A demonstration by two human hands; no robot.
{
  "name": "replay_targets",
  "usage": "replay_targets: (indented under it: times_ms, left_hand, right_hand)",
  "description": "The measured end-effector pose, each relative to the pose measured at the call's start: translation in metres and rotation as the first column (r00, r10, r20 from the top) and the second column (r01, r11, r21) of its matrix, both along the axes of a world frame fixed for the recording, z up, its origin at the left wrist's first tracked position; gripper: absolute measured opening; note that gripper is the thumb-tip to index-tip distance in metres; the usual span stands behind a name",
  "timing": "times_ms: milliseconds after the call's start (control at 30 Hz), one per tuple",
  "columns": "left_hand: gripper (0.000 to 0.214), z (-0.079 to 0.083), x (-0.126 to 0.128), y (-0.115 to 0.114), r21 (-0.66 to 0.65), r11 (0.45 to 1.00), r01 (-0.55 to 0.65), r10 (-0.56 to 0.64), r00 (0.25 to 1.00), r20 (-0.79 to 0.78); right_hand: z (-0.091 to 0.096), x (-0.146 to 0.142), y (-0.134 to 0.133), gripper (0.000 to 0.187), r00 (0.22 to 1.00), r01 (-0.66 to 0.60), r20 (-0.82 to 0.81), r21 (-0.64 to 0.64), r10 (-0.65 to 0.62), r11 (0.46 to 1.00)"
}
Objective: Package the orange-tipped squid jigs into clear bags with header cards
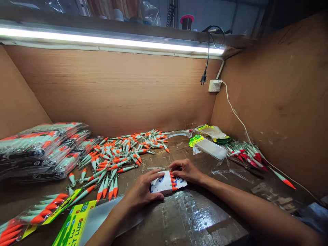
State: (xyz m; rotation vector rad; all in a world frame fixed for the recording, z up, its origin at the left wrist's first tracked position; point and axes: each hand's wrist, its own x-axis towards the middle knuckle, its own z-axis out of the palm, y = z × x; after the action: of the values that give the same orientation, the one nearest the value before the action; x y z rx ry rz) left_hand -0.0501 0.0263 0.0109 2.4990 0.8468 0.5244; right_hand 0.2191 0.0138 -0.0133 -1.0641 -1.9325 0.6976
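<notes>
A small white printed card sleeve (161,183) lies flat on the table in front of me. My left hand (145,187) grips it from the left, thumb along the near edge and fingers along the far edge. Orange-tipped fishing lures (174,188) stick out of its right end, over a white card flap (182,183). My right hand (186,171) has its fingers curled together at the lure tips; what its fingertips pinch is partly hidden. A big loose pile of pale lures with orange ends (112,160) spreads to the left of my hands.
Bagged lures (51,150) are stacked at the far left. Packed lures (38,213) and green-yellow header bags (77,222) lie near left. Clear bags (211,147) and red-tipped lures (246,155) lie at right. A white cable (237,116) runs down the right wall.
</notes>
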Motion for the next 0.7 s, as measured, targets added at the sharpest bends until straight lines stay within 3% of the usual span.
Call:
replay_targets:
  times_ms: [133,233,333,400,500,600,700]
  left_hand:
    - [0.072,-0.001,0.002,-0.002,0.024,1.0,0.001,-0.001,1.0,-0.022]
    - [0.073,0.0,0.004,-0.006,0.037,0.999,-0.004,0.005,1.0,-0.016]
    - [0.075,0.002,0.005,-0.009,0.045,0.999,-0.016,0.016,1.0,-0.009]
    - [0.074,0.003,0.004,-0.011,0.052,0.998,-0.018,0.019,0.999,-0.029]
    - [0.071,0.002,0.004,-0.012,0.06,0.998,-0.006,0.011,0.996,-0.085]
    - [0.071,0.0,0.004,-0.011,0.07,0.998,-0.008,0.015,0.994,-0.107]
    - [0.074,-0.003,0.003,-0.01,0.081,0.996,-0.029,0.035,0.996,-0.077]
  right_hand:
    - [0.001,0.0,0.0,0.021,0.995,0.023,0.101,0.042,-0.027,0.999]
    - [0.005,0.004,0.0,0.036,0.998,-0.001,0.07,-0.003,0.002,1.0]
    - [0.009,0.015,0.0,0.042,0.99,0.113,0.083,0.01,-0.114,0.993]
    - [0.011,0.023,0.0,0.036,0.962,0.178,0.195,0.09,-0.193,0.98]
    - [0.01,0.026,-0.001,0.022,0.929,0.096,0.344,0.142,-0.14,0.985]
    - [0.006,0.019,-0.002,0.008,0.907,0.065,0.396,0.202,-0.142,0.977]
    - [0.007,0.012,-0.001,0.006,0.894,0.06,0.417,0.247,-0.162,0.967]
